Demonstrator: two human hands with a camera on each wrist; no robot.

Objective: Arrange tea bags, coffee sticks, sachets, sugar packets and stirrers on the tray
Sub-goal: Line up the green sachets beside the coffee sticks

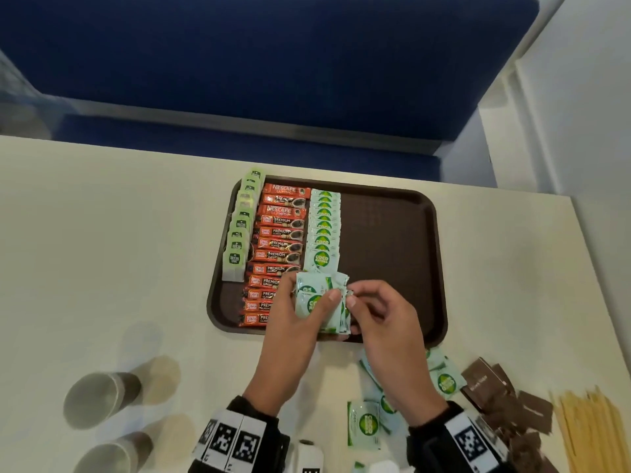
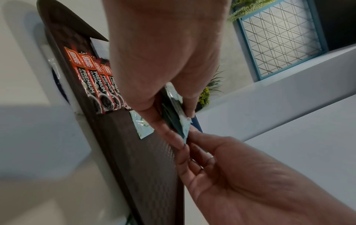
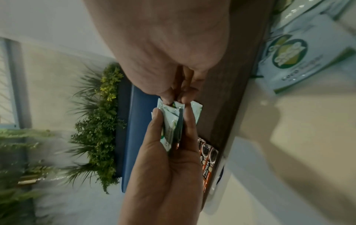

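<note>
A brown tray (image 1: 392, 240) holds a column of green tea bags (image 1: 240, 230), a column of orange coffee sticks (image 1: 278, 247) and a column of green-and-white sachets (image 1: 322, 230). My left hand (image 1: 300, 312) grips a small stack of the same sachets (image 1: 316, 298) above the tray's near edge. My right hand (image 1: 368, 305) pinches the stack's upper right edge with thumb and forefinger. The wrist views show the stack of sachets (image 3: 171, 121) between both hands, and the same stack of sachets (image 2: 179, 121) edge-on.
Loose sachets (image 1: 365, 425) lie on the cream table near the right wrist. Brown sugar packets (image 1: 502, 401) and a bundle of wooden stirrers (image 1: 590, 435) lie at the near right. Two paper cups (image 1: 99, 397) lie at the near left. A blue bench (image 1: 273, 63) is behind.
</note>
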